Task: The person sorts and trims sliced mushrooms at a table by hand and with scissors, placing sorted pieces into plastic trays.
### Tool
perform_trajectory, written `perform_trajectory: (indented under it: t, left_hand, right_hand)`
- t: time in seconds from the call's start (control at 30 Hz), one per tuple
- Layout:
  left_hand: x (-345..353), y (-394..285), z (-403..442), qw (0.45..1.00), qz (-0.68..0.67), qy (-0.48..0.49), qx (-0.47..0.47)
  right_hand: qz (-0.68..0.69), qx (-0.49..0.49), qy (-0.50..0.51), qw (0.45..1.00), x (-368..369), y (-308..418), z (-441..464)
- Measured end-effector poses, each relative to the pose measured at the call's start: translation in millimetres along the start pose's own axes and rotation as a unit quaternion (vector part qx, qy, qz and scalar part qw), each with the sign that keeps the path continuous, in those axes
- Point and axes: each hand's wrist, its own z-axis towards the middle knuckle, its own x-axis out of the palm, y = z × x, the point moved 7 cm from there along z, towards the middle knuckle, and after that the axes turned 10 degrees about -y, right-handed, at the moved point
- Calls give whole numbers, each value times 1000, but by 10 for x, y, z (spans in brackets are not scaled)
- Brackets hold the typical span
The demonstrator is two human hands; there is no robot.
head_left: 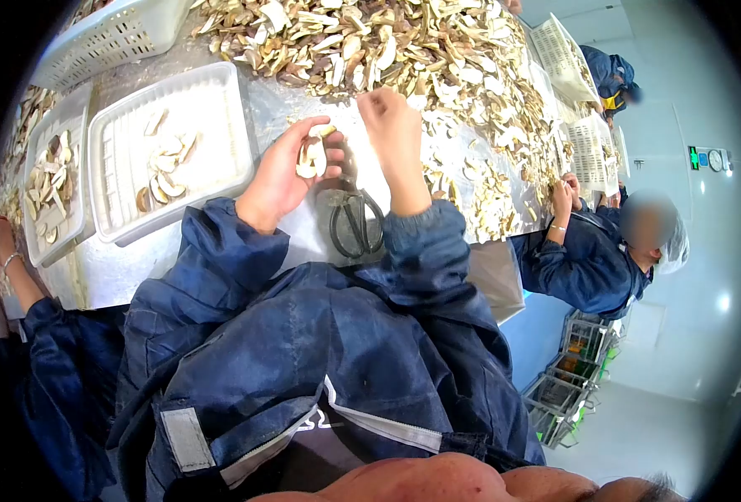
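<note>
Sliced mushroom pieces [311,157], pale with brownish edges, lie in my left hand [283,177], its fingers curled round them. My right hand [391,134] is to the right, at the near edge of a big heap of sliced mushrooms [387,46]. Its fingers are bent together in a pinch, and whatever is between them is hidden. Black-handled scissors [357,230] rest on the metal table [299,243] between my forearms, their blades partly in shadow. Left of my left hand stands a white plastic tray [105,167] with several mushroom slices in it.
A second tray [86,180] of slices and a perforated basket [107,50] are at the left. A co-worker's hand [2,243] shows at the far left edge. Another co-worker [592,255] works at the right, near white baskets [590,151]. Metal racks [567,376] stand on the floor.
</note>
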Motion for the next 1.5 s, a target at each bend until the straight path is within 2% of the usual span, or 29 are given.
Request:
perform_trajectory:
  t: [0.07, 0.2, 0.3, 0.37, 0.43, 0.47, 0.57, 0.6, 0.7, 0.73, 0.83, 0.93, 1.03, 1.13, 1.23, 1.37, 1.43, 1.5]
  left_hand:
    - [9, -28, -13, 1000, 21, -2, 8]
    - [-7, -73, -7, 999, 37, -18, 19]
    - [6, -98, -41, 997, 49, -17, 51]
    - [26, -115, -70, 996, 61, -28, 63]
    - [48, -127, -83, 994, 74, -26, 82]
    - [44, -128, -69, 992, 80, -32, 87]
    - [8, -149, -42, 990, 82, -47, 101]
    - [9, -162, -39, 989, 87, -51, 108]
    - [10, -178, -33, 989, 78, -56, 113]
    - [14, -159, -32, 992, 58, -52, 104]
    - [67, -93, -52, 996, 39, -46, 73]
    - [126, -97, -88, 995, 60, -38, 73]
    - [146, -81, -89, 991, 80, -39, 96]
    - [120, -84, -95, 991, 103, -30, 83]
    - [105, -72, -79, 988, 135, -19, 68]
    - [153, -71, -114, 992, 109, -5, 55]
    - [136, -67, -96, 994, 102, -2, 47]
    - [130, -63, -87, 995, 94, 0, 41]
  right_hand:
    - [-121, -41, -85, 988, 74, -157, 220]
    - [-206, -26, -59, 976, 196, -385, 306]
    - [-76, -4, -67, 995, -2, -402, 46]
    - [82, 118, -5, 990, -49, -543, -113]
    - [222, 267, 53, 936, -26, -636, -266]
    - [285, 292, 66, 911, -31, -576, -321]
    - [363, 310, 92, 874, -20, -497, -430]
    - [359, 302, 100, 878, -31, -463, -449]
    - [239, 130, 28, 962, -104, -182, -536]
    - [137, 58, 27, 988, -181, 54, -571]
    - [-22, -91, -41, 995, -226, 357, -640]
    - [-58, -108, -41, 992, -209, 404, -665]
    - [-92, -170, -48, 980, -118, 432, -729]
    - [-114, -194, -18, 974, -73, 482, -765]
    - [-76, -195, -20, 978, -96, 480, -779]
    - [47, -18, -14, 999, -295, 197, -659]
    - [65, 68, -6, 996, -350, -13, -612]
    - [172, 135, 4, 976, -255, -218, -686]
